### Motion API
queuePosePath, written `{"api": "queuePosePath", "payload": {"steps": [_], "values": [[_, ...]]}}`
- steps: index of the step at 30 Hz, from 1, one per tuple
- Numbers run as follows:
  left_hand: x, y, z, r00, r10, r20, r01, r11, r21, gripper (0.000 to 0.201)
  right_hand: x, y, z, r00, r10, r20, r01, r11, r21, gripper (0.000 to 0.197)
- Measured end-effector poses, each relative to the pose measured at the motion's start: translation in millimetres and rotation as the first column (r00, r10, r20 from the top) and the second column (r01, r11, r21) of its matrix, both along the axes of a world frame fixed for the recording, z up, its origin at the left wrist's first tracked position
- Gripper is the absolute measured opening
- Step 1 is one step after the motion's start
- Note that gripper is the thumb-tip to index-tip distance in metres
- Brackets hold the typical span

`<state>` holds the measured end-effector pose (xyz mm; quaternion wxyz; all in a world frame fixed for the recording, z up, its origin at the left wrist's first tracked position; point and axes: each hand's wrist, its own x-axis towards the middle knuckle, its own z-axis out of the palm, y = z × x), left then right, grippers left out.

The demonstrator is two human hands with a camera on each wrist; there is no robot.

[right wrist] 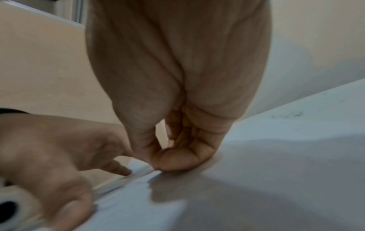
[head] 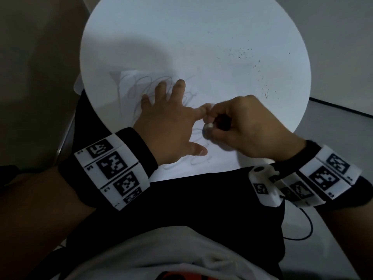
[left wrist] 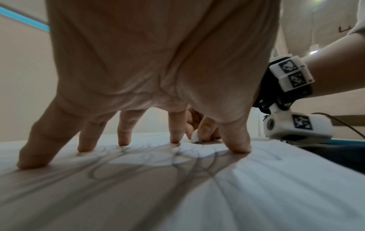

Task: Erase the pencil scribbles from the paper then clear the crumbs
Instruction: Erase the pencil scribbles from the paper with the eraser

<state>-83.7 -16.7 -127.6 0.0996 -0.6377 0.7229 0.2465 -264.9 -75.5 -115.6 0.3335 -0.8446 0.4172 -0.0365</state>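
Your right hand (right wrist: 177, 87) fills the upper middle, its curled fingertips (right wrist: 173, 161) pressed down on the paper (right wrist: 256, 179) in a tight grip (whatever they pinch is hidden from here). Left of that hand, your left hand (right wrist: 59, 148) touches the same paper with a straight finger. Right of the hand, faint dark specks (right wrist: 286, 115) lie well apart.

Round white table (head: 141, 27), paper (head: 218, 160), crumbs (head: 242, 52)

Plain room: round white table (head: 141, 27), bare walls (left wrist: 23, 78)
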Motion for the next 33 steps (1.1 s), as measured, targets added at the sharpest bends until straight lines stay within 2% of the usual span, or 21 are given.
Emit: {"api": "queuePosePath", "payload": {"steps": [3,6,7,11,15,18,23,27,31,33], "values": [[-1.0,-0.8,1.0,1.000,0.005,0.007,-0.005,1.000,-0.003,0.097,-4.0,-5.4,1.5,0.998,-0.064,0.010,0.065,0.997,-0.049,0.008],[-0.8,-0.1,0.9,1.000,0.005,-0.007,-0.005,1.000,-0.015,0.096,4.0,8.6,-0.1,0.998,0.066,-0.016,-0.066,0.998,0.010,0.005],[-0.8,0.1,1.1,1.000,0.004,-0.008,-0.005,1.000,-0.016,0.096,4.7,9.3,0.5,0.997,0.069,-0.019,-0.068,0.997,0.021,0.005],[-1.1,-1.0,1.1,1.000,0.015,-0.007,-0.015,1.000,-0.009,0.097,-4.6,-4.4,1.9,0.999,-0.046,0.003,0.046,0.999,-0.021,0.008],[-0.2,0.0,1.5,1.000,0.011,-0.010,-0.011,1.000,-0.013,0.098,-0.5,8.0,1.5,0.997,0.071,-0.025,-0.071,0.997,0.020,0.006],[-0.4,-1.0,1.5,1.000,0.016,0.004,-0.016,1.000,-0.012,0.099,-7.1,-1.8,2.3,0.999,-0.037,0.009,0.037,0.999,0.002,0.010],[-1.1,0.4,1.9,1.000,0.024,0.012,-0.023,0.999,-0.021,0.098,-1.1,10.2,2.6,0.998,0.059,-0.016,-0.059,0.998,0.023,0.009],[-0.9,0.4,1.0,0.999,0.025,0.028,-0.025,0.999,-0.025,0.098,-8.8,-2.6,4.7,0.998,-0.068,-0.015,0.068,0.998,0.000,0.014],[-1.6,1.2,0.9,0.999,0.026,0.028,-0.025,0.999,-0.038,0.097,1.0,14.0,3.8,0.997,0.061,-0.043,-0.059,0.997,0.044,0.010],[-1.7,1.2,1.2,0.999,0.031,0.033,-0.030,0.999,-0.025,0.098,-5.2,2.9,5.1,0.998,-0.012,-0.058,0.013,1.000,0.020,0.013]]}}
